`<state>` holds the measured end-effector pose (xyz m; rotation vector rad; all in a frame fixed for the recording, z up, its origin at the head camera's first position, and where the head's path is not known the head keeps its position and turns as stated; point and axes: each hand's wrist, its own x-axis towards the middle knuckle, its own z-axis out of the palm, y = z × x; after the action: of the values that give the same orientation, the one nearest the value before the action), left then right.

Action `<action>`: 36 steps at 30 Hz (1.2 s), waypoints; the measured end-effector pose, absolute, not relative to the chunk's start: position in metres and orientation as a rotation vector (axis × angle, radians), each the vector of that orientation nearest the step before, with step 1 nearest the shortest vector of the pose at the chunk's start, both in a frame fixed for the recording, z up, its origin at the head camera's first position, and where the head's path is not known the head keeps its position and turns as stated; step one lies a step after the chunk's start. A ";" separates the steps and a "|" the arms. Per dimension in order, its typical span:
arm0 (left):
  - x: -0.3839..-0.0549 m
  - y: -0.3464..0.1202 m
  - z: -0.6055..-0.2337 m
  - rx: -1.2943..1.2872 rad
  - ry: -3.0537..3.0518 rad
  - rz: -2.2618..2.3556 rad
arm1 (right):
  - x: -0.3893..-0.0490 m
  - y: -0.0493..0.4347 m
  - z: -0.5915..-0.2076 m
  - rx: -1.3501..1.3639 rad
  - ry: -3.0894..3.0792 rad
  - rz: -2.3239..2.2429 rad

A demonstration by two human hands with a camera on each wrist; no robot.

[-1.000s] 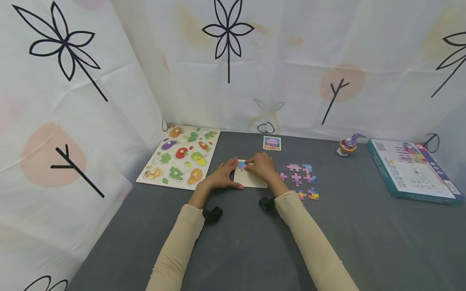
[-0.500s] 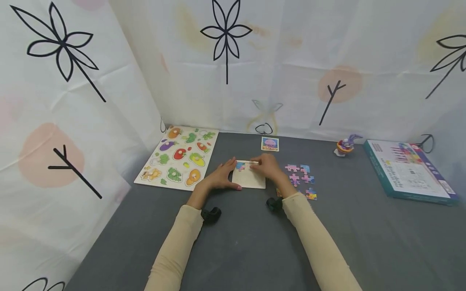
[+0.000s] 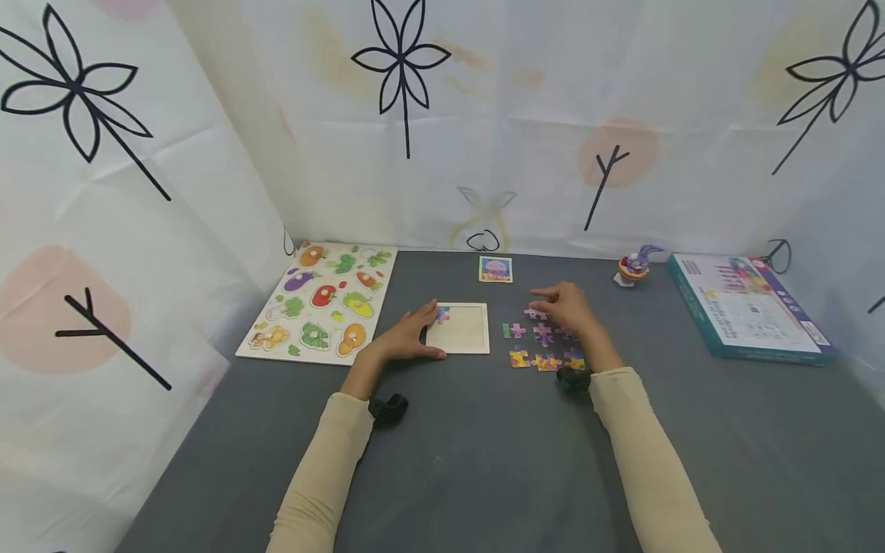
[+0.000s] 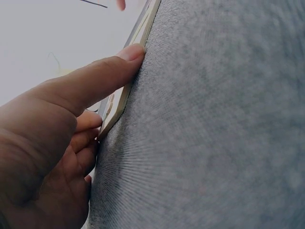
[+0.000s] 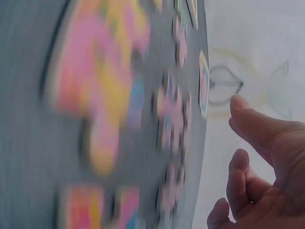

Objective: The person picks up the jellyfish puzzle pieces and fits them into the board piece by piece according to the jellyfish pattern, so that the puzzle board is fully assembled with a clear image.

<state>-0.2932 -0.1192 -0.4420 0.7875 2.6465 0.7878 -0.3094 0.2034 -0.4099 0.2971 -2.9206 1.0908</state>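
Note:
My left hand rests at the left side of a square wooden puzzle tray. Its thumb touches the near edge, and the fingers reach along the left side towards the far corner. In the tray's far left corner lies a blue-and-pink jigsaw piece. My right hand hovers over the far loose jigsaw pieces, thumb and index finger apart with nothing seen between them. Several pink and yellow jigsaw pieces lie in rows right of the tray, some partly hidden by that hand; they look blurred in the right wrist view.
A small picture card lies behind the tray. To the left is a vegetable puzzle board. A rabbit-like figurine and a flat teal-edged box stand at the right. Patterned cloth hangs behind the grey table.
My right hand has left the tray and moved right over the loose pieces, leaving the corner piece in view. The left hand stays at the tray. The head view has turned slightly right.

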 end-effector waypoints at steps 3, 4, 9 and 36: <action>-0.295 -0.120 -0.443 0.791 2.649 0.766 | -0.309 0.216 -0.409 0.269 -2.938 1.055; -0.295 -0.120 -0.443 0.793 2.651 0.765 | -0.308 0.219 -0.409 0.262 -2.952 1.049; -0.294 -0.120 -0.442 0.794 2.651 0.779 | -0.310 0.231 -0.413 0.223 -3.064 1.001; -0.293 -0.123 -0.444 0.834 2.612 0.882 | -0.314 0.229 -0.422 0.142 -3.146 1.023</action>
<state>-0.2928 -0.1226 -0.4438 0.8343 2.6118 0.8818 -0.3139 0.2292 -0.4218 0.1421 -3.1457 1.0230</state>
